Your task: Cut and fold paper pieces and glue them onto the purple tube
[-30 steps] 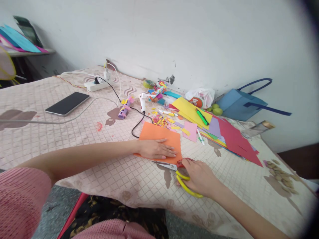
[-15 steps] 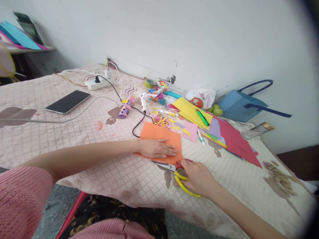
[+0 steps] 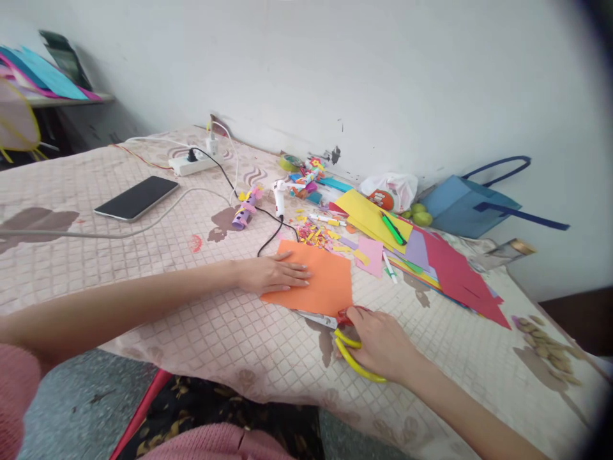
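- Press the rectangular orange paper sheet (image 3: 318, 281) flat on the cloth-covered desk (image 3: 211, 335); the left hand (image 3: 272, 275) lies palm-down across its left part, clamped on nothing.
- The right hand (image 3: 383, 342) is clamped on the metal-bladed scissors with red and yellow handles (image 3: 328, 320), at the sheet's near edge; whether paper sits between the blades, I cannot tell.
- Line the blades up with that edge and press evenly, so the thin sheet shouldn't slide or buckle.
- Mind the left fingertips: they rest apart from the blades, a sensible placing.
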The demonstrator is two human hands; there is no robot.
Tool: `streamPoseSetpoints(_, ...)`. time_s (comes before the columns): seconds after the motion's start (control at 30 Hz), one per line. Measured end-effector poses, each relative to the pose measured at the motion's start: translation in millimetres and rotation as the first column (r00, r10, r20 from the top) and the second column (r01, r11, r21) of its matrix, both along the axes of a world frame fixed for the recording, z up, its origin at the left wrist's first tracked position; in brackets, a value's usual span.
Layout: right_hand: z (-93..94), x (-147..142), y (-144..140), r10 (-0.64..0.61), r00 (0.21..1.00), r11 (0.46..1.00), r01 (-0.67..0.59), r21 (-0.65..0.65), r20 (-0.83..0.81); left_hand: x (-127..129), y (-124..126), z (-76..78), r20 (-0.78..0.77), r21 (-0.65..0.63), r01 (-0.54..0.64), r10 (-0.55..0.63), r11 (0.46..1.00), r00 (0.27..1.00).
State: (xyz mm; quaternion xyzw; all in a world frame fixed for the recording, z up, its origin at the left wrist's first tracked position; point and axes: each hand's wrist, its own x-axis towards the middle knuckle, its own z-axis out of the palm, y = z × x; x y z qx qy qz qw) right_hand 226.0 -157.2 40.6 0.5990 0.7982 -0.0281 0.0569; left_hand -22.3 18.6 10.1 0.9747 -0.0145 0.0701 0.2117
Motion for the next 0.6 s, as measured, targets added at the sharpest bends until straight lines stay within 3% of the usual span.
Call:
streamPoseSetpoints(0.3,-6.9,2.3,0.1,0.047,0.999,0.999,-0.047,0.026,-0.004,1.2,-0.7,-2.8,0.015,0.068,0.006,-0.007,0.998,1.000)
streamPoseSetpoints(0.6,0.5,-4.7,3.6,0.011,1.000,1.000,-0.011,0.010,-0.012,1.6,-1.0,-5.6,0.001,-0.044,-0.009,0.009,0.999,1.000)
